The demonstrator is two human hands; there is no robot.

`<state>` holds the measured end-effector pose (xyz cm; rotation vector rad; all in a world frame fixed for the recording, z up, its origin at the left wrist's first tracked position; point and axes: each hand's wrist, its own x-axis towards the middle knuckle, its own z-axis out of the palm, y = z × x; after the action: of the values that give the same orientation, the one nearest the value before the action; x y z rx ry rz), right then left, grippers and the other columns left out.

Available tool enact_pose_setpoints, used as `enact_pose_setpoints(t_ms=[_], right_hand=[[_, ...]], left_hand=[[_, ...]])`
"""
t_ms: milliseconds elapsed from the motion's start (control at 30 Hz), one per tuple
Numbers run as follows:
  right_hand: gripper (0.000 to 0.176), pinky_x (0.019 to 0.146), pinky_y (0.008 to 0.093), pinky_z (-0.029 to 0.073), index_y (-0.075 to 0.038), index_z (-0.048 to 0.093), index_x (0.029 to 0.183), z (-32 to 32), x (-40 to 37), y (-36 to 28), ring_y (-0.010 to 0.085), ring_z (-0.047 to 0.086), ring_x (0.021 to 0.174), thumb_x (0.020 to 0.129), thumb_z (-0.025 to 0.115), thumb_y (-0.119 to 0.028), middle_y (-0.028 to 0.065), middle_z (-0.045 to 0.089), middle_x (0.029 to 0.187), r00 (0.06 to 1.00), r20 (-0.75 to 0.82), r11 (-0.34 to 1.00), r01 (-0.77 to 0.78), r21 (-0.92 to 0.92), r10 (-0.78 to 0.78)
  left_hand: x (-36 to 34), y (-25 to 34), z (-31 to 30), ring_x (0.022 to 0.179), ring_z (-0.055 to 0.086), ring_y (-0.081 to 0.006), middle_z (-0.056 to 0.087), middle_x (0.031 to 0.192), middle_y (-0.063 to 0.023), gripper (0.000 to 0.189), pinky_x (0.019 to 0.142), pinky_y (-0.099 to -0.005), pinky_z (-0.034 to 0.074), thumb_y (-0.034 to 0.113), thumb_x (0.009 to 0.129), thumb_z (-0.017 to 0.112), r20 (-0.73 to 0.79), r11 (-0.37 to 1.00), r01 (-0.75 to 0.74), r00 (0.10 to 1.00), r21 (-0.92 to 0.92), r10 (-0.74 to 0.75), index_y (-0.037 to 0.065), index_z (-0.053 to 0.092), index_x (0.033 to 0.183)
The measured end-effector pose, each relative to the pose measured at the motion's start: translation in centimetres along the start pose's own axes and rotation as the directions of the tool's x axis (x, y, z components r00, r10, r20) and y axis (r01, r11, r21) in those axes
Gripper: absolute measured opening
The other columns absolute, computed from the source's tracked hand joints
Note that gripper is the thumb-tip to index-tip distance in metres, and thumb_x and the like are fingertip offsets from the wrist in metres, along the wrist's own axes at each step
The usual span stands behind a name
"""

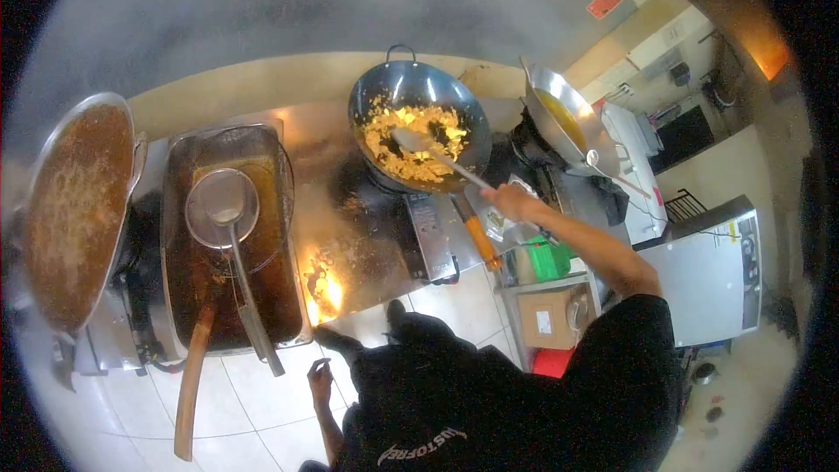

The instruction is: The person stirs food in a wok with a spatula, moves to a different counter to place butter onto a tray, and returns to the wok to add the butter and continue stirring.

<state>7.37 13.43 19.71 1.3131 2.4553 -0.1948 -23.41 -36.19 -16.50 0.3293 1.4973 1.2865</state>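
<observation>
My right hand [516,203] is closed around the long metal handle of a wok ladle [450,164]. The ladle's rounded head rests in fried rice [419,166] with yellow bits like egg, inside a dark steel wok [472,109]. A wooden wok handle [476,232] points toward me, just left of that hand. My left hand [322,383] hangs low beside my body above the tiled floor, fingers loosely bent and apart, with nothing visible in it.
Left of the wok, a deep rectangular pan [166,236] of dark oil holds a strainer [223,205] and a wooden handle [197,376]. Farther left is a large pan [79,201] of brown liquid. A second wok [594,135] stands right. Flame [323,293] glows near the counter's front edge.
</observation>
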Motion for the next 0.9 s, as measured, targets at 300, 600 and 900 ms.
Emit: enact_pose_setpoints(t_ms=[300, 600, 900], right_hand=[[0.071, 0.062, 0.0431, 0.050, 0.003, 0.063, 0.073, -7.8, -3.4, -4.0, 0.0300, 0.060, 0.053, 0.092, 0.032, -0.059, 0.0171, 0.058, 0.056, 0.894, 0.318, 0.938, -0.346, 0.038, 0.316], [0.072, 0.068, 0.0421, 0.048, 0.005, 0.060, 0.082, -9.4, -3.8, -2.8, 0.0292, 0.064, 0.069, 0.094, 0.029, -0.058, 0.0200, 0.061, 0.068, 0.858, 0.438, 0.952, -0.305, 0.019, 0.266], [0.078, 0.048, 0.0390, 0.046, 0.001, 0.058, 0.074, -8.2, -5.1, -4.3, 0.0213, 0.050, 0.042, 0.091, 0.023, -0.066, 0.0048, 0.046, 0.048, 0.810, 0.481, 0.891, -0.438, 0.116, 0.336]], left_hand=[[1.3, 0.0, 1.6, 0.045, 0.033, -0.0023, 0.041, 0.054, 0.0062, 0.015, 0.041, -0.0202, 0.024, 0.018, 0.092, 0.055, 0.046, 0.999, 0.016, 0.999, 0.051, -0.019, 0.006, 0.062, 0.099], [-0.5, -0.5, -0.3, 0.046, 0.032, -0.0028, 0.039, 0.055, 0.0070, 0.015, 0.041, -0.0207, 0.023, 0.014, 0.092, 0.053, -0.020, 0.999, 0.034, 0.999, -0.037, -0.035, 0.005, 0.062, 0.100], [-0.1, 0.0, -3.3, 0.046, 0.034, -0.0028, 0.041, 0.055, 0.0062, 0.015, 0.042, -0.0196, 0.026, 0.007, 0.090, 0.050, -0.057, 0.991, 0.107, 0.992, -0.080, -0.111, 0.004, 0.062, 0.099]])
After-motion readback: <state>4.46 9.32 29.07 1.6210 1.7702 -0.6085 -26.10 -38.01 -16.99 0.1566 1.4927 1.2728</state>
